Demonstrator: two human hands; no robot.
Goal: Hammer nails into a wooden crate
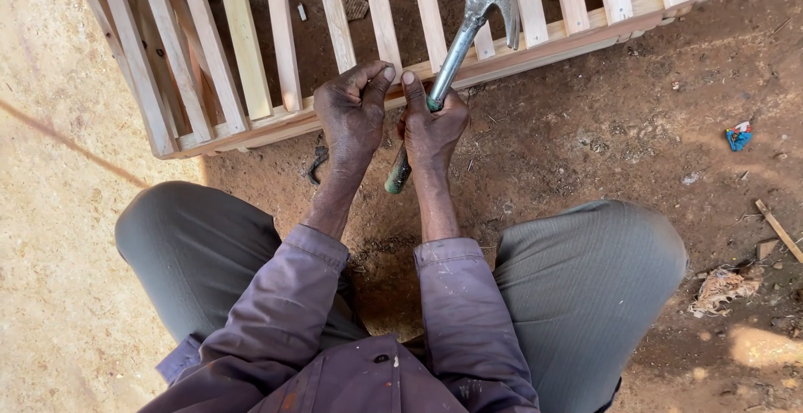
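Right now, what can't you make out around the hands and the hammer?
Head view only:
- Anything pinched in the left hand: its own fingertips cover the spot.
- Middle of the hammer handle: wrapped by the right hand.
- Far side of the slatted wooden frame: cut off by the top edge.

The person wears a long-sleeved work shirt of dull purple-grey cloth, its sleeves reaching to the wrists and ending in plain stitched cuffs. The cloth is worn and creased, with pale flecks and smears on the right sleeve near the cuff and a small rust-coloured stain low on the front. A dark button shows on the shirt front. The trousers are grey-green with a fine ribbed weave, pulled smooth over both knees. The left hand (351, 116) and the right hand (432, 128) are bare, without gloves, rings or a watch, and look dusty
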